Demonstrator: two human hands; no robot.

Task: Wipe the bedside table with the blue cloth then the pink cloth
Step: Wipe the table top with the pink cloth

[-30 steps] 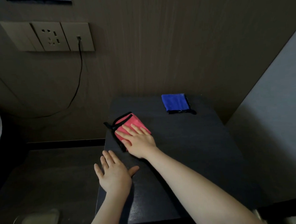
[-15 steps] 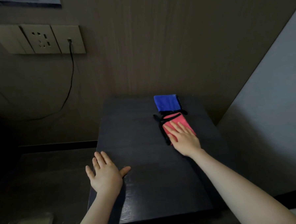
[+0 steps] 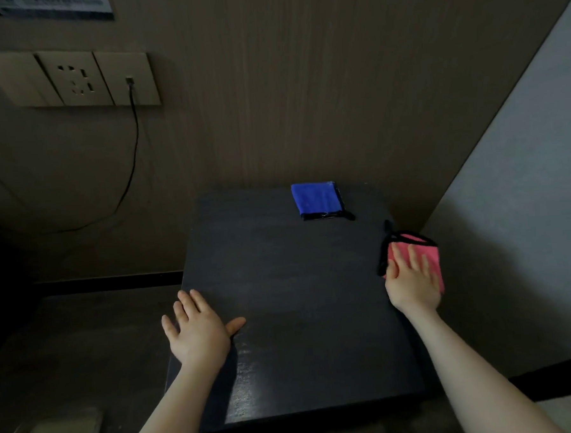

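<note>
Surface: a dark bedside table [image 3: 292,315], matte with a faint sheen near its front edge, set in a corner.
Room: a brown wood-grain wall panel [image 3: 303,83] behind, a pale grey wall [image 3: 525,203] to the right.
Socket plate [image 3: 72,78]: on the panel, with a black cable [image 3: 132,164] plugged in and hanging down.
Writing: a notice [image 3: 48,8] at the top left, too blurred to read.
Blue cloth [image 3: 316,199]: folded, lying at the back of the table.
Pink cloth [image 3: 425,255]: at the right edge, partly overhanging it.
Right hand [image 3: 411,282]: fingers straight, pressing flat on the pink cloth.
Left hand [image 3: 197,330]: spread flat on the front left edge, holding nothing.
</note>
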